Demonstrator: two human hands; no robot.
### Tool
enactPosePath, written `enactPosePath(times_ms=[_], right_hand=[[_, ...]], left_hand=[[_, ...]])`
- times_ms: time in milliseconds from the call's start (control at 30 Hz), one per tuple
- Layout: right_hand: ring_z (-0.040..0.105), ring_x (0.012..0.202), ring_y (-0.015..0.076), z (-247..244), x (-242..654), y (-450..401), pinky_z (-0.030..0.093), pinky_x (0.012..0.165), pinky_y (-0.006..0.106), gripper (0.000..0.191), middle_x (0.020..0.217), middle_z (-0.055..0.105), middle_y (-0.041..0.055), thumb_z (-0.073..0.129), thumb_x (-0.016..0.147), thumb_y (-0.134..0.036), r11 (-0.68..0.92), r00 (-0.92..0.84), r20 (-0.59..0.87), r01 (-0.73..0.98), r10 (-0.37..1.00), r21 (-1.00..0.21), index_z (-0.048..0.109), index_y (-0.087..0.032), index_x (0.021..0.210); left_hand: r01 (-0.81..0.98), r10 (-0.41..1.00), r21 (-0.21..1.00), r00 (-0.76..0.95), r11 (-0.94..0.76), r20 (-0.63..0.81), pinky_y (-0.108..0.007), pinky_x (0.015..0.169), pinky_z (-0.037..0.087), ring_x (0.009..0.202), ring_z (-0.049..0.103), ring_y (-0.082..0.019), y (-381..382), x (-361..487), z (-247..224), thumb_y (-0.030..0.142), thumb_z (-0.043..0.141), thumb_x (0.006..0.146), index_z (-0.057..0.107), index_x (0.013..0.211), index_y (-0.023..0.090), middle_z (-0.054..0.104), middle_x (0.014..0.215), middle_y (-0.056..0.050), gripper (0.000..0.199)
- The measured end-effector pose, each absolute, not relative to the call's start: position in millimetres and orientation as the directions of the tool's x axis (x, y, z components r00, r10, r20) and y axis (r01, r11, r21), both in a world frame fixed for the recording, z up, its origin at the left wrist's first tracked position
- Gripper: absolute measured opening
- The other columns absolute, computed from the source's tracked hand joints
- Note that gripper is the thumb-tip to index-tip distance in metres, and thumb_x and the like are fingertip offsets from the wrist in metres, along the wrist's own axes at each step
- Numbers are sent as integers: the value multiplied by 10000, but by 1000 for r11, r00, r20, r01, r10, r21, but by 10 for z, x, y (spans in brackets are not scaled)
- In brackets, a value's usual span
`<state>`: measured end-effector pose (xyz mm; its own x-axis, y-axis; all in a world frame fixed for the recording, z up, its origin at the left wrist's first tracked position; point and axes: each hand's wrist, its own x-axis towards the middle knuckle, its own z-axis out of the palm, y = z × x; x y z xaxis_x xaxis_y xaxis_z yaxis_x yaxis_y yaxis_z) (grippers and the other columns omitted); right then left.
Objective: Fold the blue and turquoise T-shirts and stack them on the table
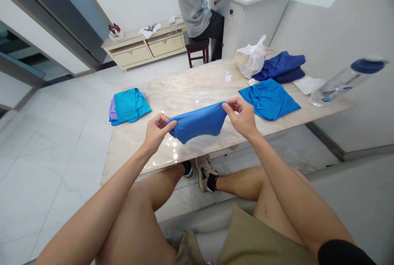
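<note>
A small piece of smooth blue fabric is stretched in the air above the front of the table, its lower edge curved inward. My left hand pinches its left upper corner between thumb and fingers. At the opposite corner, my right hand pinches it the same way. A brighter blue folded cloth lies on the table just beyond my right hand. To the left sits a folded teal cloth with a purple cloth partly showing beneath it.
The marble-topped table carries a white plastic bag, dark blue cloth, a white sheet and a clear bottle at its right. Beyond it, a person sits on a stool beside a white counter. A low cabinet stands behind.
</note>
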<state>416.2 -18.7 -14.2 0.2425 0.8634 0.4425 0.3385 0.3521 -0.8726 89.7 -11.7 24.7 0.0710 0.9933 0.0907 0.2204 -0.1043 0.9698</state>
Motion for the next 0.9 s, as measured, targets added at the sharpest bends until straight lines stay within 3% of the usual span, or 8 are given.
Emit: enactPosePath(times_ms=[100,267,367,467,533,633,733,900], right_hand=[[780,930,238,-268,4170,-102,658,876,373,398,983,799,76,743,985,-610,294,243,370,299,896,-908,746,-214,1025],[787,973,256,-655,4289,124,649,918,400,370,1041,814,107,756,962,-493,85,251,200,406,947,-910,709,-193,1173],[783,1030,290,-867,4405,140,617,968,416,403,1114,808,156,814,917,-438,-131,250,34,612,968,-780,706,-164,1192],[778,1088,341,-989,4474,71,597,964,409,484,1118,808,192,882,862,-556,-266,233,-136,746,963,-610,734,-168,1111],[778,1081,357,-1008,4463,18,591,945,399,472,1056,813,190,909,831,-605,-276,198,-198,794,960,-541,747,-190,989],[776,1079,360,-946,4361,-42,577,955,388,301,1008,815,185,898,878,-459,-210,117,-205,824,972,-526,740,-203,863],[770,1102,319,-824,4230,-82,567,966,350,158,1087,822,159,816,952,-339,-159,88,-154,821,984,-548,759,-196,990],[764,1074,255,-516,4168,-73,575,954,324,223,1129,818,91,788,986,-374,-118,91,-75,811,993,-573,743,-217,1137]], left_hand=[[256,997,964,51,-76,65,-295,745,558,842,698,-196,-105,919,241,669,938,697,566,763,223,740,880,-28,584],[521,966,848,154,99,-208,-346,743,580,846,739,-245,-20,900,32,624,884,744,659,868,216,770,923,-70,482],[739,962,674,196,-17,-190,-369,784,569,873,762,-273,22,843,-102,503,836,792,707,892,224,804,983,-89,322],[806,937,582,276,-105,-213,-377,828,563,910,776,-293,50,800,-169,458,744,873,745,909,234,828,998,-94,227],[829,928,544,297,-134,-224,-373,841,564,928,779,-300,70,793,-180,452,718,894,765,920,237,838,1002,-100,222],[850,930,505,294,-149,-220,-370,835,566,929,782,-308,114,794,-177,457,706,890,783,929,240,847,1006,-104,233],[846,931,507,302,-163,-204,-368,815,561,935,787,-319,175,791,-174,488,697,878,790,942,246,854,1012,-102,268],[837,931,508,326,-203,-164,-372,798,541,952,792,-334,229,828,-129,505,656,883,789,957,251,858,1037,-113,296]])
